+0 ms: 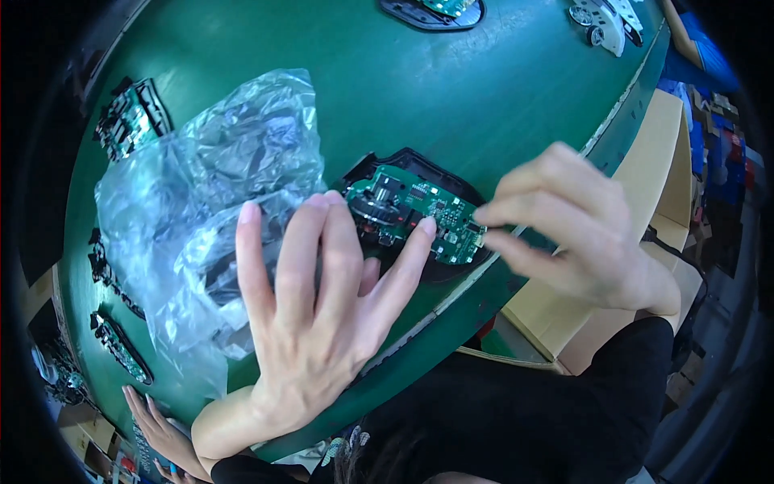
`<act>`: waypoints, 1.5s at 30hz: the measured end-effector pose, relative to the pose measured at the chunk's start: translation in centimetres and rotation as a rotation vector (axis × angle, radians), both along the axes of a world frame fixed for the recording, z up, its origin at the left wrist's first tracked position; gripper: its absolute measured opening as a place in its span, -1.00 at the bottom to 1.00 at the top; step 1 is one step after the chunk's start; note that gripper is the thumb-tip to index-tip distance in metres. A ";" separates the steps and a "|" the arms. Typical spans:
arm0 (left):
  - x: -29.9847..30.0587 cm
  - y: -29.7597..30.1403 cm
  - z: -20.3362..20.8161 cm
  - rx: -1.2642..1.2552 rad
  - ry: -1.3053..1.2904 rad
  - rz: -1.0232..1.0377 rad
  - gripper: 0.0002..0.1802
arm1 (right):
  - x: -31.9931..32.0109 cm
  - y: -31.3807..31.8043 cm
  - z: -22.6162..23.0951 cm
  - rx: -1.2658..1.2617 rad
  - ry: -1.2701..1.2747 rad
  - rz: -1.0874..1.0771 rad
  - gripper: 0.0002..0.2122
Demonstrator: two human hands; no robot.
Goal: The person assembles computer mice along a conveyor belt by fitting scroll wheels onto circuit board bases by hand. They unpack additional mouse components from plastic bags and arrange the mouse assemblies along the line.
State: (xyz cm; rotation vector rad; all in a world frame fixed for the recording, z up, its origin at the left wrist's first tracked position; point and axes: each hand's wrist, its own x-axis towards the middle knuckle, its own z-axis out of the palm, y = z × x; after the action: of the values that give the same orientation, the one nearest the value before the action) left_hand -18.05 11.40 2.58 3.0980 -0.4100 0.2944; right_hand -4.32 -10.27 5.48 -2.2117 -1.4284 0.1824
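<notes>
Touching green circuit board [445, 203] in black housing [423, 160], set close to near edge of green desk [516, 97].
Holding left hand [310, 339] with fingers splayed wide, resting one tip on board, not gripping. Holding right hand [576, 230] over desk edge at board's right end, with thumb and forefinger nearly together; too blurred to tell whether pinching anything. Drops off there to cardboard box [556, 323]. Crowded on left by clear plastic bag [242, 129], partly under left hand. Beyond housing, opens into broad surface with room for moving, up to loose circuit assembly [133, 119] at left edge, black shell [431, 18] at far side, white wheeled part [609, 26] near right edge.
</notes>
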 end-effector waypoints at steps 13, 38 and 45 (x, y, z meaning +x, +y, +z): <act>0.5 0.2 -0.1 -0.072 0.014 -0.026 -0.46 | -2.4 2.2 -1.5 -0.083 -0.108 -0.026 -0.74; 0.9 0.7 -0.9 -0.057 -0.045 -0.083 -0.44 | -3.1 3.5 -0.7 -0.235 -0.062 -0.163 -0.80; 1.2 0.4 -0.4 -0.024 -0.005 -0.089 -0.40 | -2.5 -0.5 0.0 -0.107 -0.016 -0.185 -0.75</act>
State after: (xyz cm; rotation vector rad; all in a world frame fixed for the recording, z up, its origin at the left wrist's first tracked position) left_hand -16.90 11.82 2.20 3.0453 -0.5377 0.3043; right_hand -6.81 -10.80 5.44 -2.4219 -1.2396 0.1815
